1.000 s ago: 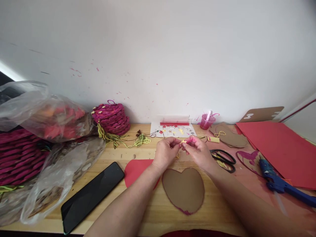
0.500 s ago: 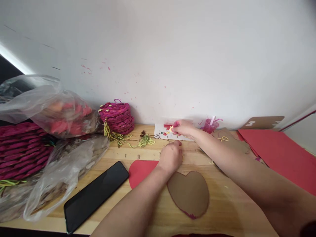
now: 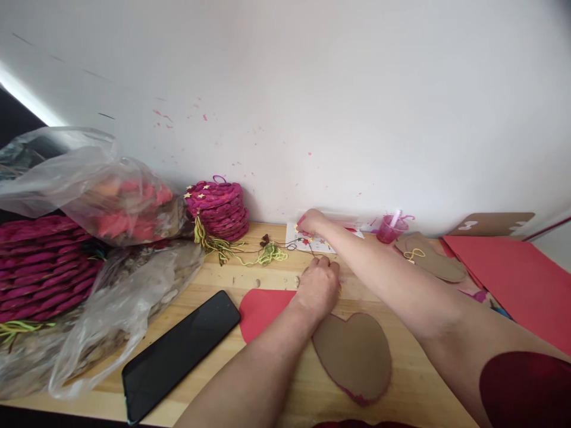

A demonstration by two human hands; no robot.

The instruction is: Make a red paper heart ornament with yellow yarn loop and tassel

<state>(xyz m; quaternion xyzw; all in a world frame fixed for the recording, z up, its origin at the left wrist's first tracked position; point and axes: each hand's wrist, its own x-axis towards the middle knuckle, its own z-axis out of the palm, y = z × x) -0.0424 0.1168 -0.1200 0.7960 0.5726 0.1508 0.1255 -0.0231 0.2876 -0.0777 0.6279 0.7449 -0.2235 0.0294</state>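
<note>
My right hand (image 3: pixel 311 221) reaches over the white sheet (image 3: pixel 328 248) by the wall, which carries small red and gold stars. Its fingertips are pinched on a small yellow star (image 3: pixel 297 229). Closer to me, my left hand (image 3: pixel 319 284) is closed low over the table, fingers curled under and mostly hidden. A thin dark thread (image 3: pixel 311 246) runs to its fingers, and a bit of yellow shows at its right side. Under my left forearm lie a red paper heart (image 3: pixel 263 310), partly covered, and a brown cardboard heart (image 3: pixel 354 353) with a reddish edge.
Left are a woven magenta basket (image 3: pixel 218 211) with gold stars and tassels, a clear plastic bag (image 3: pixel 129 205), a larger magenta coil (image 3: pixel 40 267) and a black phone (image 3: pixel 181 356). Right are a pink cup (image 3: pixel 391 229), a cardboard piece (image 3: pixel 435 264) and red sheets (image 3: pixel 513 279).
My right hand has moved left over the white sheet, with a yellow star still at its fingertips. The left hand stays nearly in place. The whole view has shifted slightly.
</note>
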